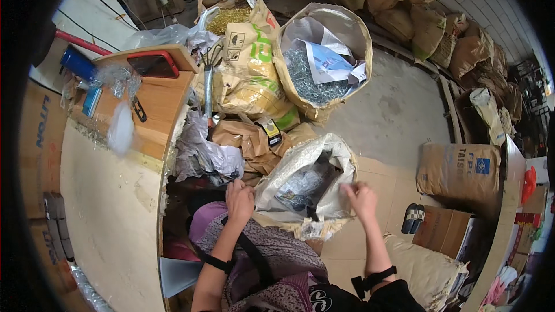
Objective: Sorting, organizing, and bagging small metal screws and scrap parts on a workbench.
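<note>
A white woven sack (269, 196) stands in front of me with its mouth spread wide. Inside lies a clear plastic bag (300, 188) of small grey metal pieces, too fine to make out singly. At the sack's left rim, my left hand (239, 199) is closed with its fingers curled on the edge. My right hand (362, 199) pinches the opposite rim, thumb toward the opening. Crumpled brown paper (245, 138) and a wad of pale plastic (202, 153) lie just beyond my left hand.
Behind stand an open sack of silvery screws (315, 78) and a sack of gold-coloured pieces (228, 20). A hand rake (208, 84) leans there. Left, a wooden bench (110, 185) carries a red-cased phone (153, 65). A full brown sack (459, 173) and slippers (413, 218) are at right.
</note>
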`<state>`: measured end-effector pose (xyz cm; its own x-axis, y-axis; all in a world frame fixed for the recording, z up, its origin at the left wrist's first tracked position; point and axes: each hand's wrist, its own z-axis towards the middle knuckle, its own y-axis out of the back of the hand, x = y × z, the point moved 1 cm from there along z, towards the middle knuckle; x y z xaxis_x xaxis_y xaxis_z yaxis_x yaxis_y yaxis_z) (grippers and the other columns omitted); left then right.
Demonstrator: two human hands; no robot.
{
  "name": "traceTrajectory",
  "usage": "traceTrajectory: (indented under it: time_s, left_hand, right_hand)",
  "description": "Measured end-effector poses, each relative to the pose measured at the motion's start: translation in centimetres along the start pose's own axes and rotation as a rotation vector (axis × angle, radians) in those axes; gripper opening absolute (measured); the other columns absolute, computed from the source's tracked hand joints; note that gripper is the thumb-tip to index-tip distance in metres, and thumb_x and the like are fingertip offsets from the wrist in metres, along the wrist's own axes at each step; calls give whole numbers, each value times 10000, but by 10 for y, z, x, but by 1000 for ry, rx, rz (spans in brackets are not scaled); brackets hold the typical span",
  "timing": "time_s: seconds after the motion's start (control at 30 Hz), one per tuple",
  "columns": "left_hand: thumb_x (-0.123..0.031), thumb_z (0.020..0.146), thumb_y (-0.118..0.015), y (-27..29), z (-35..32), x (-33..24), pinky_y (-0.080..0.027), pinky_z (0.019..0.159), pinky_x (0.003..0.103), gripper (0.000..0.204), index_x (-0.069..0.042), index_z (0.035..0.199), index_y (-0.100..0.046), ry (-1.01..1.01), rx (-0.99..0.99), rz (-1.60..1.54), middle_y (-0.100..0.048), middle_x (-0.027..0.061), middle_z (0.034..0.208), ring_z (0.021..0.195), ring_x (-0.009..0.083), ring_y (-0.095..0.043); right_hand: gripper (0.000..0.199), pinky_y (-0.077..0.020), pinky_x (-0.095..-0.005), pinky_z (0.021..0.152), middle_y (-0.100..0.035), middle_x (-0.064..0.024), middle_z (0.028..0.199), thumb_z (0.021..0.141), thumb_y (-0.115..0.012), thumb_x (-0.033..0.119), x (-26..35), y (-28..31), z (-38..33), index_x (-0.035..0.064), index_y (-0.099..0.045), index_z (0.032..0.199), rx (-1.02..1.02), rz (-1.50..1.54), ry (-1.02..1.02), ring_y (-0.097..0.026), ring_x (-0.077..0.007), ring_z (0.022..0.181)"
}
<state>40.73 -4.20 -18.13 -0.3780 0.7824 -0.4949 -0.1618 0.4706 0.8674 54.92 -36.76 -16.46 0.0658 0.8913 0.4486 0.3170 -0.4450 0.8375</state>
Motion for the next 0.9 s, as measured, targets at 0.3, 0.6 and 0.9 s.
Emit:
traceTrajectory:
  time_s: [0.3,0.6,0.9]
  left_hand:
    - [-699,774,-534,32,-20,-31,-500,760,474,753,24,911,-694,208,635,38,-659,271,825,840,420,-643]
    - [-416,891,-581,-26,-23,-11,-504,675,400,492,68,865,-665,358,383,-353,-660,195,729,733,307,-669]
    - [-20,903,-537,-35,20,-6,-439,1003,393,395,54,1281,-453,453,456,-1585,-551,174,1241,1129,259,-565]
  right_hand:
    - [625,-474,-450,860,-639,-293,1026,815,-620,519,-5,-103,-3,-73,-641,1015,286,117,-224,-610,-418,1001]
    - [242,-524,-342,785,-636,-89,1021,959,-535,181,10,-99,46,20,-547,1139,264,1543,-450,-616,-194,899]
    - [404,-417,-503,1014,-557,-211,1225,968,-298,193,-33,-95,83,-31,-486,1246,47,2073,-622,-547,-344,1112]
